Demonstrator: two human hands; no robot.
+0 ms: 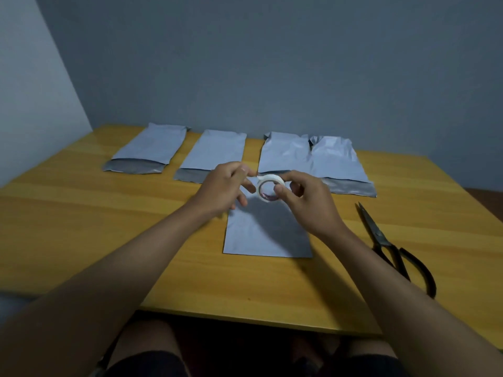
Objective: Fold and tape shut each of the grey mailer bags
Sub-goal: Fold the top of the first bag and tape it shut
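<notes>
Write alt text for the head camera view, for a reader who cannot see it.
A person's right hand holds a white tape roll while the left hand pinches its loose end, above a grey mailer bag on a wooden table. Four more mailer bags lie in a row behind, flaps open, and black scissors lie to the right.

head-worn view, facing forward-down (wide-angle), close over table [81, 227]

Five flat grey mailer bags [268, 235], white tape roll [269, 187]
</notes>
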